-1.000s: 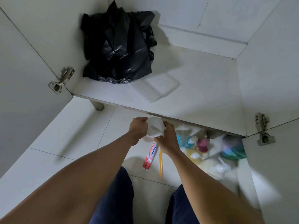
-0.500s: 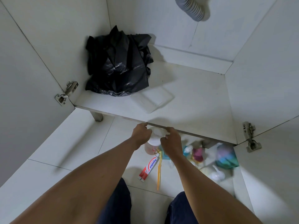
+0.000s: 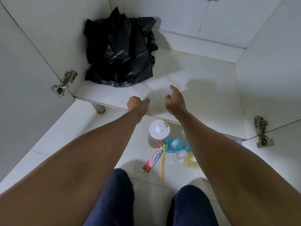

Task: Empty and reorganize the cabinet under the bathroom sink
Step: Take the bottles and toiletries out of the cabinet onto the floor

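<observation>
**A:** Where is the clear plastic tray (image 3: 162,85) lying?

**B:** It is lying flat on the cabinet floor (image 3: 208,95), just to the right of the black bag (image 3: 120,51), at the bag's near corner. It is showing up blurred, so I cannot tell whether it is touching the bag.

**A:** And what are the hands doing?

**B:** Both are reaching in on the near-right side of the black bag. The left hand (image 3: 138,103) is sitting at the tray's near corner with its fingers curled in. I cannot tell whether it is pinching the edge or only clenching beside it. The right hand (image 3: 175,100) is hanging farther right of the bag, at the tray's right end. Its fingers are bending loosely, one is poking forward, and it is grasping nothing.

**A:** Is anything else lying about?

**B:** Well nearer than the bag, down on the tiled floor, a white-lidded jar (image 3: 158,129) is standing upright. Nearer again, a toothpaste tube (image 3: 152,160) and an orange toothbrush (image 3: 162,163) are lying side by side.
</observation>
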A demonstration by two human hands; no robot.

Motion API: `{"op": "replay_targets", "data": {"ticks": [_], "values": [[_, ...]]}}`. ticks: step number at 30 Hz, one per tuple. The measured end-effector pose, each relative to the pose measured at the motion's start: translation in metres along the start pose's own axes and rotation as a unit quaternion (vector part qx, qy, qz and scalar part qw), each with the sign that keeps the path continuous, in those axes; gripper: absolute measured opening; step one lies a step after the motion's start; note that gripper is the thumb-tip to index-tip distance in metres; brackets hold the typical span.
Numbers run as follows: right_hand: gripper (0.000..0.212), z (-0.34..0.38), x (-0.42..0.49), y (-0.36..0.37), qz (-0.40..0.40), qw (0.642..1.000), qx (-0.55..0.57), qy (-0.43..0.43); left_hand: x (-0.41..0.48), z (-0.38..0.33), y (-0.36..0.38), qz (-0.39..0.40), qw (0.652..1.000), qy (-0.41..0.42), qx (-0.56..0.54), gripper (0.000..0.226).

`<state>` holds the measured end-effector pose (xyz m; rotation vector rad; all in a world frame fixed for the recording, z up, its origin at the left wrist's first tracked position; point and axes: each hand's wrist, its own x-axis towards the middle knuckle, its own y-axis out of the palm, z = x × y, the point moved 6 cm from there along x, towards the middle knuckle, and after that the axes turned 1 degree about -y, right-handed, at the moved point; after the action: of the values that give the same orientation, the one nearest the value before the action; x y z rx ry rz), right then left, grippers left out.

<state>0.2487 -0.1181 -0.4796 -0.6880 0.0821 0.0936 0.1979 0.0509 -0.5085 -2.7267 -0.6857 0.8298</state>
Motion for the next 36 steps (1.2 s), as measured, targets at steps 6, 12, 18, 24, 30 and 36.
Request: {"op": "replay_targets", "data": {"ticks": [6, 12, 18, 24, 30, 36], "values": [[0.051, 0.007, 0.001, -0.005, -0.010, 1.000, 0.027, 0.003, 0.000, -0.003, 0.008, 0.017, 1.000, -0.012, -0.010, 0.060], [0.050, 0.008, -0.038, -0.039, -0.077, 0.997, 0.018, 0.008, -0.047, -0.022, 0.006, 0.073, 0.997, -0.019, -0.004, 0.016], [0.047, 0.020, -0.115, -0.098, -0.147, 0.988, 0.034, 0.023, -0.126, -0.049, -0.006, 0.144, 0.988, 0.045, 0.016, 0.023], [0.037, 0.008, -0.212, -0.120, -0.199, 0.978, 0.049, 0.028, -0.208, -0.031, -0.026, 0.148, 0.979, 0.131, 0.058, 0.033], [0.028, -0.035, -0.272, -0.096, -0.179, 0.982, 0.002, 0.058, -0.235, 0.038, -0.018, 0.145, 0.976, 0.125, 0.100, 0.037], [0.021, -0.099, -0.308, -0.048, -0.135, 0.981, -0.008, 0.142, -0.231, 0.131, 0.002, 0.156, 0.982, 0.041, 0.097, 0.031]]}}
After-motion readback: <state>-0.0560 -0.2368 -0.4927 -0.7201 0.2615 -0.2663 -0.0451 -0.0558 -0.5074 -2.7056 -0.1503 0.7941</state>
